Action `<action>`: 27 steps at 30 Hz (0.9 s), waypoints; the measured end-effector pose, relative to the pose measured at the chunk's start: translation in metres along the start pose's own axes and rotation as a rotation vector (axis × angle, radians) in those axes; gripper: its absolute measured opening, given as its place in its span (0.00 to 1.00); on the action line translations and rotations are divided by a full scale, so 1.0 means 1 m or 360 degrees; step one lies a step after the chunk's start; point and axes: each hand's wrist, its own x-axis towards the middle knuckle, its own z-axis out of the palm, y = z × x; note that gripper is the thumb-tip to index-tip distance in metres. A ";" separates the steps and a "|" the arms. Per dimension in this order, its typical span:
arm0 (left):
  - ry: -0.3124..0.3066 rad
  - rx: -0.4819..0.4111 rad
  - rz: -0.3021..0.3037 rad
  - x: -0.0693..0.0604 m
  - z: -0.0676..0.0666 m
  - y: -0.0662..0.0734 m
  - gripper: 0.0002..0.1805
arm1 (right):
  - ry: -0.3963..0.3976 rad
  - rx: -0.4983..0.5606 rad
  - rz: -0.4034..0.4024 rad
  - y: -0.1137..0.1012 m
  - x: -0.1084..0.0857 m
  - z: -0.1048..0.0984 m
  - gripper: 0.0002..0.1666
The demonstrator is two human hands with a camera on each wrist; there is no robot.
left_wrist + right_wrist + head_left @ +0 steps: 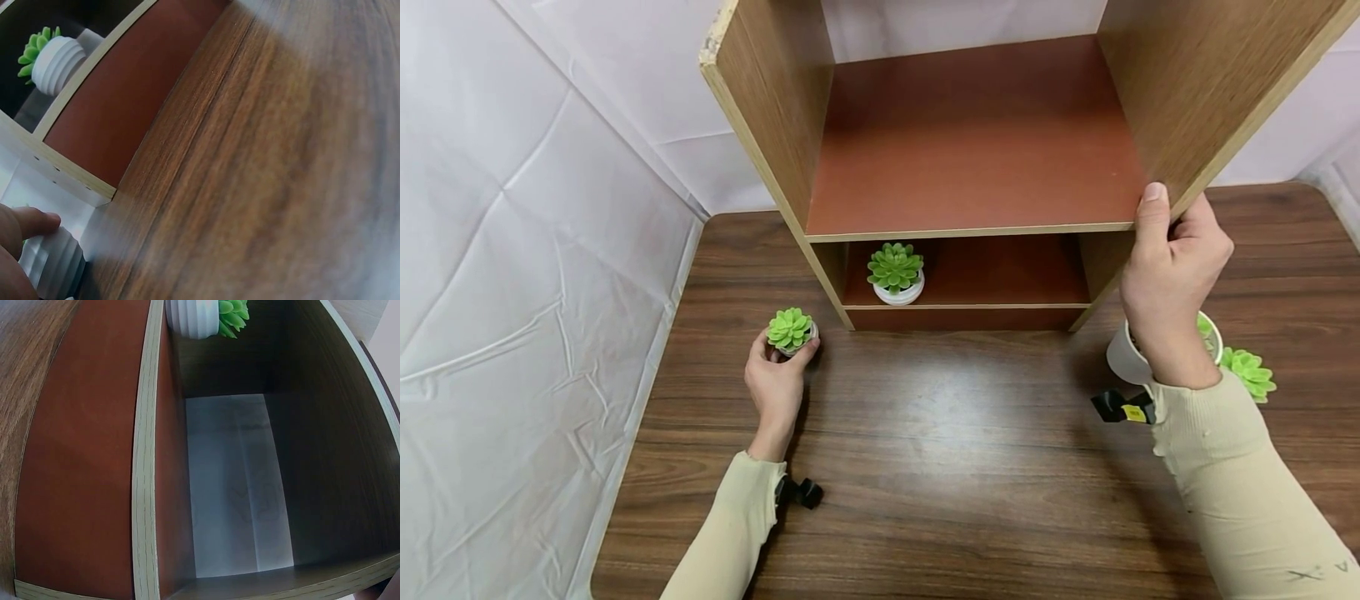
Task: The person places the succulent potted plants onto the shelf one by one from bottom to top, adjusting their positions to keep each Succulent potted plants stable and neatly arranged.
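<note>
My left hand (773, 392) grips a small potted succulent (790, 329) by its white pot, left of the wooden shelf unit (977, 150). In the left wrist view the ribbed pot (55, 262) shows under a finger, close to the table. With thumb and curled fingers, my right hand (1176, 287) holds the front edge of the unit's right side panel, level with the middle board. A second potted succulent (896, 271) sits at the left of the lower compartment; its white pot (194, 319) appears in the right wrist view.
A white pot (1126, 354) and another green succulent (1250, 375) stand on the right, partly hidden by my right wrist. Brown wood-grain table (940, 467) lies in front of the unit. A white sheet (497, 275) hangs along the left side.
</note>
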 end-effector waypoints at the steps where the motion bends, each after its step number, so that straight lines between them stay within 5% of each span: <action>1: 0.0001 0.0002 0.0000 0.000 0.000 0.000 0.33 | 0.0000 0.0002 0.0000 0.000 0.000 0.000 0.13; 10: 0.0034 0.0035 0.0027 -0.003 -0.002 0.001 0.33 | -0.0031 -0.0002 -0.0033 0.003 0.000 -0.001 0.13; 17: 0.0022 -0.0002 0.0003 -0.023 -0.004 0.043 0.31 | -0.0013 0.0001 -0.0006 0.002 0.000 -0.001 0.13; 21: 0.0044 -0.0020 0.0022 -0.024 -0.004 0.043 0.31 | -0.0011 -0.0003 -0.0001 0.002 0.000 -0.001 0.13; 27: 0.0068 -0.0074 0.0077 -0.013 -0.004 0.018 0.32 | -0.0011 0.0003 0.0000 0.002 0.000 -0.002 0.13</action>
